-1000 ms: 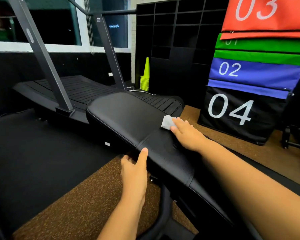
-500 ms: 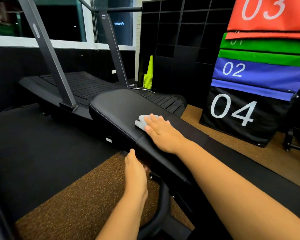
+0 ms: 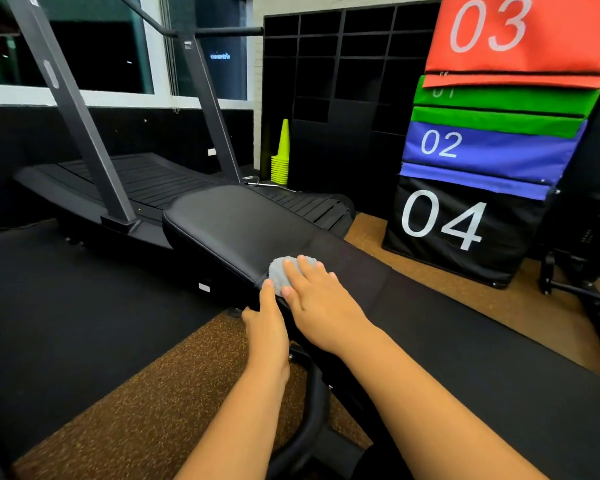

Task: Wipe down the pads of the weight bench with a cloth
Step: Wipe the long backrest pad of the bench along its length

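Right hand point(image 3: 321, 303) lies flat on the cloth point(image 3: 280, 273), half hiding it; left hand point(image 3: 267, 320) grips bench pad point(image 3: 229, 220) edge w/ fingers hidden.

The bench point(image 3: 243, 223) runs from the near right toward the far left. The cloth point(image 3: 278, 274) lies on its pad at the left edge, by the seam between the two pads. The right hand point(image 3: 321, 306) lies flat on the cloth; the left hand point(image 3: 267, 323) is at the bench's left edge, just beside it. The treadmill point(image 3: 125, 181) stands behind the bench's far end. The cones point(image 3: 281, 157) stand behind the treadmill, before the shelves point(image 3: 343, 81). The boxes point(image 3: 482, 168) stand right of the bench.
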`<act>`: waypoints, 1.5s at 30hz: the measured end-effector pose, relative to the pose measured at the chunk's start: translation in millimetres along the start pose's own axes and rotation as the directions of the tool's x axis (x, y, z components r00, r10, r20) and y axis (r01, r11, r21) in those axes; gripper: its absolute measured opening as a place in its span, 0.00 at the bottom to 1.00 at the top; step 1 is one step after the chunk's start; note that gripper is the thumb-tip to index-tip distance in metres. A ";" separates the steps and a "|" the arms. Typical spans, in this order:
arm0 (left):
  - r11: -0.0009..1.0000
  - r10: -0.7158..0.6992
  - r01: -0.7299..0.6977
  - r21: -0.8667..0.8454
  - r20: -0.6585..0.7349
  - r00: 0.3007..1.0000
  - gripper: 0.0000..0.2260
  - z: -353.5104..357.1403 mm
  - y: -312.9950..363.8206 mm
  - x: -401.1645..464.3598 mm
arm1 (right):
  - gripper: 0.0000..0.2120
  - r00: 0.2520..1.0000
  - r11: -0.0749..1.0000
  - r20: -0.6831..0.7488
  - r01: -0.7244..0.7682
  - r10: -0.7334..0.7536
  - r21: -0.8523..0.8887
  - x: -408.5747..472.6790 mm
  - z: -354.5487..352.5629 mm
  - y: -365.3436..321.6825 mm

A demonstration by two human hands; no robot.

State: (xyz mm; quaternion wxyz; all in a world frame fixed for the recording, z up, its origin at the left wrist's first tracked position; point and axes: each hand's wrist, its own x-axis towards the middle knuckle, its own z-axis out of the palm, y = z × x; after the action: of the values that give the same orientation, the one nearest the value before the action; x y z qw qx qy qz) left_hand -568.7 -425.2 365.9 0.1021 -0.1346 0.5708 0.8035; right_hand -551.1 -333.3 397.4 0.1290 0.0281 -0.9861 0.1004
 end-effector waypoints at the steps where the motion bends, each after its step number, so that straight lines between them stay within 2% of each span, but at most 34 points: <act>1: 1.000 -0.005 0.006 -0.026 0.011 1.000 0.38 0.2 -1.5 -0.3 | 0.24 1.000 1.000 -0.019 0.020 -0.020 0.002 -0.1 0.4 -0.9; 5: 0.994 -0.012 0.018 -0.108 0.053 0.999 0.43 0.1 -8.3 3.5 | 0.24 0.996 0.997 -0.038 0.082 -0.082 -0.001 -44.4 -12.3 8.9; 7: 0.994 -0.025 0.031 -0.108 0.061 0.998 0.45 1.7 -12.0 3.7 | 0.24 0.998 0.998 -0.025 0.056 -0.056 -0.003 -76.6 -14.6 22.0; 12: 0.999 -0.006 0.007 -0.032 0.047 0.999 0.51 8.6 -19.1 -7.6 | 0.24 0.974 0.970 0.097 -0.215 0.204 0.112 -73.5 -21.3 98.0; 14: 1.000 -0.023 0.023 0.013 0.049 0.999 0.54 10.1 -24.3 -13.8 | 0.21 0.946 0.941 0.089 -0.320 0.312 0.109 -58.3 -22.9 131.1; 16: 0.998 -0.028 0.025 0.059 0.056 0.998 0.52 10.5 -30.4 -16.9 | 0.18 0.930 0.926 0.067 -0.367 0.363 0.087 -50.3 -22.1 141.9; 18: 0.996 -0.025 0.018 0.090 0.071 0.997 0.49 9.7 -37.8 -16.2 | 0.19 0.945 0.943 0.036 -0.326 0.325 0.063 -56.5 -19.6 124.0; 20: 0.997 -0.012 0.005 0.081 0.082 0.997 0.46 9.4 -41.9 -16.1 | 0.22 0.976 0.974 0.020 -0.216 0.215 0.066 -77.0 -18.1 88.9; 22: 0.999 0.012 -0.016 0.037 0.082 0.997 0.38 11.6 -41.9 -14.5 | 0.26 0.991 0.987 0.071 -0.122 0.115 0.106 -102.4 -18.7 64.8; 24: 1.000 0.028 -0.029 0.005 0.068 0.997 0.31 13.5 -41.8 -11.5 | 0.27 0.985 0.984 0.139 -0.117 0.098 0.136 -115.1 -22.8 69.4; 27: 0.998 0.017 -0.020 0.056 0.052 0.999 0.32 13.5 -42.3 -11.7 | 0.25 0.959 0.953 0.143 -0.264 0.244 0.146 -104.3 -29.1 116.5; 30: 0.995 0.014 -0.017 0.098 0.032 0.999 0.35 12.0 -41.4 -12.9 | 0.22 0.879 0.870 0.073 -0.477 0.472 0.123 -89.2 -27.8 175.4; 32: 0.994 0.016 -0.018 0.108 0.025 1.000 0.32 12.2 -39.1 -15.0 | 0.21 0.846 0.842 0.046 -0.534 0.532 0.076 -80.2 -23.4 187.6; 34: 0.990 -0.003 0.000 0.142 0.019 1.000 0.33 13.1 -37.3 -19.4 | 0.21 0.872 0.871 0.030 -0.489 0.488 0.053 -72.8 -17.8 168.4; 36: 0.989 0.030 -0.029 0.147 -0.002 1.000 0.36 15.6 -34.4 -25.1 | 0.20 0.938 0.936 0.011 -0.347 0.347 0.059 -74.2 -14.0 129.0; 37: 0.983 0.091 -0.086 0.162 -0.026 0.995 0.39 16.9 -32.8 -28.5 | 0.19 0.965 0.963 -0.003 -0.261 0.262 0.064 -79.6 -13.1 108.0; 39: 0.929 0.274 -0.245 0.279 -0.072 0.959 0.46 17.3 -29.6 -34.3 | 0.20 0.992 0.988 -0.010 -0.125 0.126 0.086 -96.2 -12.4 79.2; 41: 0.787 0.475 -0.396 0.474 -0.056 0.878 0.48 15.1 -27.5 -39.4 | 0.23 0.997 0.987 0.036 -0.071 0.067 0.146 -114.8 -16.5 74.3; 43: 0.551 0.651 -0.494 0.673 0.024 0.759 0.44 10.7 -26.2 -40.8 | 0.24 0.985 0.965 0.088 -0.163 0.148 0.203 -126.7 -22.8 93.6; 45: 0.311 0.743 -0.550 0.775 0.163 0.650 0.34 7.4 -23.3 -38.7 | 0.21 0.959 0.938 0.063 -0.283 0.276 0.199 -129.7 -27.8 131.3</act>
State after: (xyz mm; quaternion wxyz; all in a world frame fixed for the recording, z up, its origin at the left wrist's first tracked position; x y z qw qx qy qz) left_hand -525.5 -411.0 360.4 -0.2490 0.0751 0.8663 0.4264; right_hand -429.7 -195.3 364.9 0.0930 -0.0973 -0.9664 0.2190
